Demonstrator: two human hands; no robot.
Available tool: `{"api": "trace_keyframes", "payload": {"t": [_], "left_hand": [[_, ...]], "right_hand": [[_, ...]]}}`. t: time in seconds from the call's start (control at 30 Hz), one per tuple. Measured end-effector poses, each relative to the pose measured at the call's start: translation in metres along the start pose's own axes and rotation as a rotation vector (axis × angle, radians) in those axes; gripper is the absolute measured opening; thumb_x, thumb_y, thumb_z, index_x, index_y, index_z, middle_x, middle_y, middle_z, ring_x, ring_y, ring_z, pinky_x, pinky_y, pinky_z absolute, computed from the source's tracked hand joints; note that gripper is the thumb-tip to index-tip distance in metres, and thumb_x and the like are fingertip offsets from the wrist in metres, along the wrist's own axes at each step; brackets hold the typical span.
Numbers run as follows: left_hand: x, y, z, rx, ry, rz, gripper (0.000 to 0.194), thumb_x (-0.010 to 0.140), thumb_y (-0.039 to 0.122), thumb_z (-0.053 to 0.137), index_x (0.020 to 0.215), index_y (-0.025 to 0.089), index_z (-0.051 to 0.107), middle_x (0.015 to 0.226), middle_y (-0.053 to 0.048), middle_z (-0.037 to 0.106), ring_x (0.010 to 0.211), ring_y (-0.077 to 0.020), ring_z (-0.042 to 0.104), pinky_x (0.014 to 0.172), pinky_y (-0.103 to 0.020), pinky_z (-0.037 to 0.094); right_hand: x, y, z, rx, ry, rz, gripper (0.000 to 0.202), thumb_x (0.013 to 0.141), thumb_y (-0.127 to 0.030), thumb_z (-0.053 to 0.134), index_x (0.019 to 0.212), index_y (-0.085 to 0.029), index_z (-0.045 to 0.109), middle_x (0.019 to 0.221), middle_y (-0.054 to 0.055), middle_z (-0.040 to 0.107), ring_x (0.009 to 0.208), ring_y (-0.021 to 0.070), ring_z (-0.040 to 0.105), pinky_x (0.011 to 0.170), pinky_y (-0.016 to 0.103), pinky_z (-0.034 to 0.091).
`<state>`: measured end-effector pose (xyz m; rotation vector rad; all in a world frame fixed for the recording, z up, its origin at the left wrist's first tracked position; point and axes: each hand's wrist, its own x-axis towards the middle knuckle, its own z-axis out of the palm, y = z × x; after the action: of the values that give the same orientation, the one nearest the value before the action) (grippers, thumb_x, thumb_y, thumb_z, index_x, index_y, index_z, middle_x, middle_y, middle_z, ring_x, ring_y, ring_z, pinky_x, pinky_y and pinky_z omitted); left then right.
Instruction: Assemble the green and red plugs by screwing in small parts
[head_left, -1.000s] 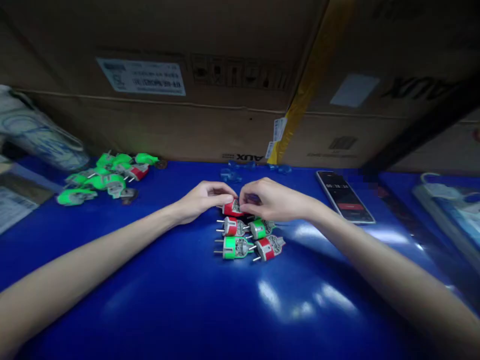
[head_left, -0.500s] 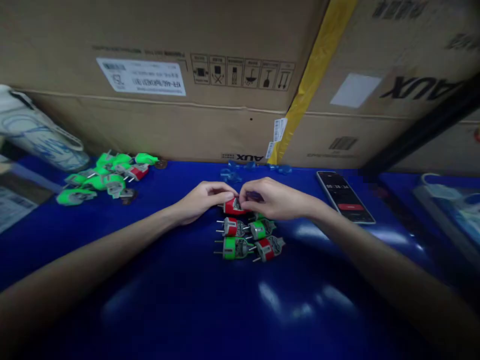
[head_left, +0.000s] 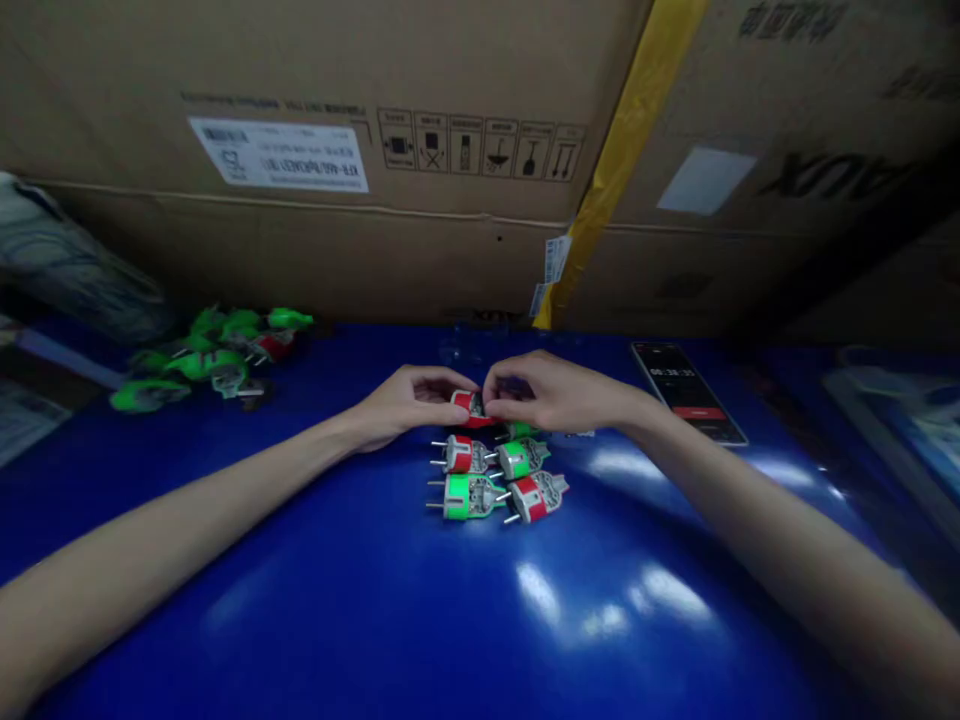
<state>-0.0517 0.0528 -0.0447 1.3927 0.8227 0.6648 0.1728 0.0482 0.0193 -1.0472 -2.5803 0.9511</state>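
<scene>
Between my two hands is a red plug (head_left: 471,406), its grey inner side facing up. My left hand (head_left: 409,405) grips its left end between thumb and fingers. My right hand (head_left: 529,392) is pinched at its right end; whether a small part is between those fingertips is hidden. Just below lie a red and grey plug (head_left: 465,455) and a green and grey plug (head_left: 523,458). Nearer still are another green plug (head_left: 469,497) and another red plug (head_left: 536,497). A further green piece (head_left: 517,430) is partly covered by my right hand.
Several green and red plugs (head_left: 202,362) are heaped at the left. A phone (head_left: 686,392) lies at the right on the blue table (head_left: 360,620). Large cardboard boxes (head_left: 300,250) stand along the back. Clear small pieces (head_left: 459,345) lie before them. A bottle (head_left: 75,265) is far left.
The red plug has tilted slightly and more of it shows between my hands. My left thumb has shifted a little right along it. The scene's lighting has changed.
</scene>
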Motion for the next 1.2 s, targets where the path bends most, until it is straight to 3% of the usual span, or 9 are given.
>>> {"api": "trace_keyframes", "payload": {"t": [0.43,0.67,0.93,1.2], "left_hand": [[-0.002,0.0011,0.0015,-0.131,-0.082,-0.043,0.043,0.068,0.035,0.085,0.102,0.013,0.072,0.096,-0.007,0.075,0.088,-0.0171,0.068,0.083,-0.026,0.05],[-0.0007,-0.0007,0.0012,-0.085,-0.042,-0.031,0.042,0.07,0.034,0.084,0.104,0.013,0.071,0.097,-0.007,0.075,0.089,-0.018,0.069,0.084,-0.027,0.051],[-0.0016,-0.0008,0.002,-0.038,-0.07,-0.047,0.043,0.069,0.035,0.083,0.105,0.014,0.071,0.1,-0.008,0.074,0.092,-0.0193,0.068,0.086,-0.03,0.051],[-0.0008,-0.0013,0.0025,-0.045,-0.047,-0.042,0.042,0.069,0.035,0.083,0.104,0.014,0.071,0.101,-0.007,0.074,0.091,-0.0188,0.068,0.087,-0.031,0.051]], "right_hand": [[0.0018,0.0044,-0.0027,0.273,-0.085,-0.071,0.019,0.085,-0.03,0.061,0.084,-0.011,0.064,0.075,0.001,0.059,0.066,0.0104,0.048,0.061,0.024,0.036],[0.0008,0.0032,-0.0037,0.179,-0.05,0.013,0.026,0.087,-0.036,0.059,0.083,-0.012,0.067,0.071,0.0,0.058,0.063,0.01,0.045,0.058,0.024,0.034],[-0.0003,0.0003,0.0001,0.14,-0.064,-0.049,0.015,0.085,-0.024,0.058,0.082,-0.012,0.066,0.072,0.001,0.061,0.064,0.0101,0.047,0.062,0.024,0.036],[-0.0015,0.0014,-0.0036,0.064,-0.041,-0.026,0.025,0.087,-0.035,0.059,0.084,-0.012,0.067,0.071,0.001,0.061,0.063,0.0103,0.047,0.058,0.023,0.034]]}}
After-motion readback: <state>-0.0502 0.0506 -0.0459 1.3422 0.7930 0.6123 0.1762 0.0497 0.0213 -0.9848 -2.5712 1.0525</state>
